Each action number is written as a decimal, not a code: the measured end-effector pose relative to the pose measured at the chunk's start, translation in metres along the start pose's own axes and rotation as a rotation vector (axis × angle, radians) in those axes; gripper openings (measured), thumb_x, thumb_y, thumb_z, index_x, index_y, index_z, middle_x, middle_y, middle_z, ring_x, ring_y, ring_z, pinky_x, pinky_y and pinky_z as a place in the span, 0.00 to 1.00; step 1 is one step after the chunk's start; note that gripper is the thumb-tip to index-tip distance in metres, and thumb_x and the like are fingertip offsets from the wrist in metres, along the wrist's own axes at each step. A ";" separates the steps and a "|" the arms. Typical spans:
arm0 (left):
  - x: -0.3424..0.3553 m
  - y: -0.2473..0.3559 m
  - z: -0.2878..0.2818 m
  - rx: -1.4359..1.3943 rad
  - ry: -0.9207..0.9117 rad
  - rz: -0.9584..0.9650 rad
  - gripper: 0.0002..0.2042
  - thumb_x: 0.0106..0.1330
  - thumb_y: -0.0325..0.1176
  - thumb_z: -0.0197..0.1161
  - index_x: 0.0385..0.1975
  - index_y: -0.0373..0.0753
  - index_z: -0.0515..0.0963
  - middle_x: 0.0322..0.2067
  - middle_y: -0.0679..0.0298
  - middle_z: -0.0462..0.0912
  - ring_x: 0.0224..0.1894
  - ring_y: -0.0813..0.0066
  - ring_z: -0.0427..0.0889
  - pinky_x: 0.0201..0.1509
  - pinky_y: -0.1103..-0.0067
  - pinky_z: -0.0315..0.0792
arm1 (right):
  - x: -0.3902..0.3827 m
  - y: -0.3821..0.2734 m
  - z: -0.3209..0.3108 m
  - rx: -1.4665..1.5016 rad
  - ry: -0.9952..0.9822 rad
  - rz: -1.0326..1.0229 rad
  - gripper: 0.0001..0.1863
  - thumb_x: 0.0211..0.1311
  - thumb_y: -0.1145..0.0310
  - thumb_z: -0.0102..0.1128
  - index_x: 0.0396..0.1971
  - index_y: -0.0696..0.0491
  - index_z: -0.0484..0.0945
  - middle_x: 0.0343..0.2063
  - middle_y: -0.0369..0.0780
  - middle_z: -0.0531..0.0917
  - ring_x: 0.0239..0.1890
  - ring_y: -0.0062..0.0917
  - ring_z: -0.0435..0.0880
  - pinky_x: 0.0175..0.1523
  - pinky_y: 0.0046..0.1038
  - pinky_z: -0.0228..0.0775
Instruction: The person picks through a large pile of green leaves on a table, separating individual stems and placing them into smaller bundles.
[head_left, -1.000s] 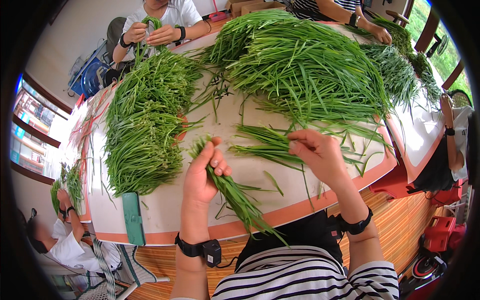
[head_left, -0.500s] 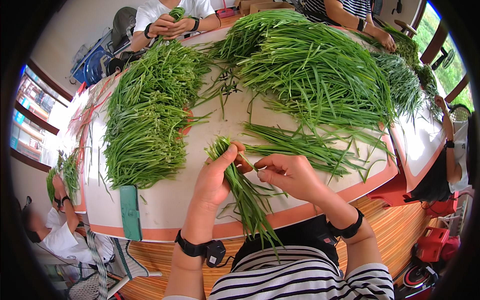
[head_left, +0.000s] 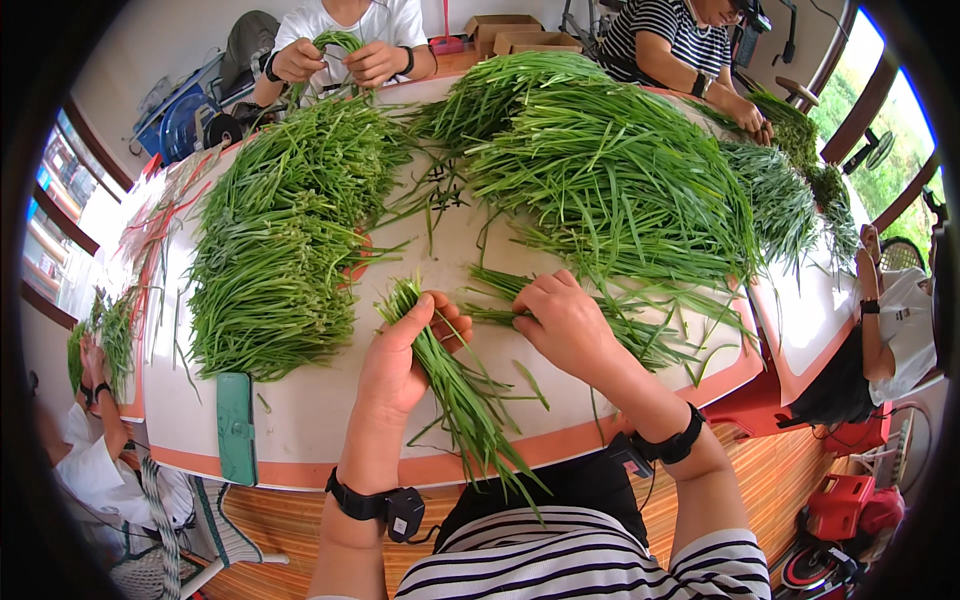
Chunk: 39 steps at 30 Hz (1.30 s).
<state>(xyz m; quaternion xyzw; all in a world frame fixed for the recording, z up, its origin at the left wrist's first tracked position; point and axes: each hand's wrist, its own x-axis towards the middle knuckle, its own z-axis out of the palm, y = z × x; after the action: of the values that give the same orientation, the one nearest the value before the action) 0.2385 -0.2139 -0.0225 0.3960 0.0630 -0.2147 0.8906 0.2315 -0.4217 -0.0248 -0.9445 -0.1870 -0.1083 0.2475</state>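
Note:
A bunch of garlic chives [head_left: 455,385] slants down across the table edge, its cut ends up and its leaf tips hanging toward my lap. My left hand [head_left: 405,350] is wrapped round it near the upper end. My right hand [head_left: 570,325] is over the small loose pile of chives [head_left: 640,335], its fingers curled and pinched on stems at the pile's left end. Those fingertips are partly hidden by the hand. A large heap of chives [head_left: 620,180] lies beyond, and a long row of bunched chives [head_left: 285,240] is on the left.
A green phone case [head_left: 236,425] lies at the table's front left edge. The white table [head_left: 310,425] has an orange border. Across it a person's hands [head_left: 340,62] hold chives; another person's hand [head_left: 745,112] works at back right. More people sit left and right.
My right hand has gone from beside the held bunch to the loose pile on the right. A short leaf piece now lies on the table between my hands. My left hand keeps its bunch.

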 end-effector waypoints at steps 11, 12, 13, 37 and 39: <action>0.000 -0.002 -0.005 -0.007 -0.027 -0.005 0.10 0.63 0.39 0.56 0.36 0.40 0.70 0.18 0.72 0.64 0.22 0.80 0.65 0.37 0.75 0.68 | -0.001 0.006 -0.019 0.571 -0.049 0.339 0.12 0.52 0.69 0.59 0.36 0.59 0.77 0.25 0.41 0.81 0.29 0.24 0.79 0.36 0.24 0.71; 0.001 -0.002 -0.006 -0.010 -0.025 -0.006 0.10 0.63 0.38 0.56 0.37 0.40 0.70 0.18 0.72 0.64 0.22 0.80 0.65 0.37 0.75 0.68 | -0.002 0.007 -0.018 0.586 -0.028 0.329 0.13 0.52 0.69 0.59 0.37 0.59 0.76 0.25 0.41 0.81 0.28 0.24 0.79 0.36 0.24 0.71; 0.001 -0.003 -0.007 -0.006 -0.025 -0.003 0.10 0.63 0.38 0.56 0.37 0.40 0.70 0.18 0.72 0.64 0.22 0.80 0.65 0.37 0.75 0.68 | -0.001 0.007 -0.018 0.602 -0.004 0.316 0.13 0.52 0.70 0.59 0.37 0.59 0.76 0.25 0.41 0.81 0.28 0.24 0.79 0.36 0.24 0.70; -0.001 -0.002 0.001 -0.014 0.088 0.051 0.12 0.65 0.38 0.53 0.40 0.36 0.71 0.26 0.65 0.75 0.33 0.72 0.76 0.41 0.74 0.73 | -0.023 0.020 -0.023 0.811 0.162 0.391 0.10 0.55 0.71 0.59 0.35 0.61 0.74 0.23 0.34 0.77 0.26 0.14 0.73 0.33 0.17 0.66; -0.001 -0.004 0.000 -0.026 0.098 0.021 0.12 0.65 0.38 0.53 0.40 0.36 0.71 0.24 0.66 0.74 0.31 0.73 0.75 0.40 0.73 0.73 | -0.024 0.022 -0.025 0.947 0.141 0.403 0.11 0.56 0.71 0.59 0.36 0.62 0.73 0.23 0.33 0.77 0.26 0.12 0.72 0.32 0.16 0.65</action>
<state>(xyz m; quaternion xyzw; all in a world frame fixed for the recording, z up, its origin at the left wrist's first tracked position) 0.2363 -0.2158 -0.0247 0.3950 0.1052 -0.1850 0.8937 0.2158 -0.4592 -0.0196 -0.7365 -0.0129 -0.0254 0.6759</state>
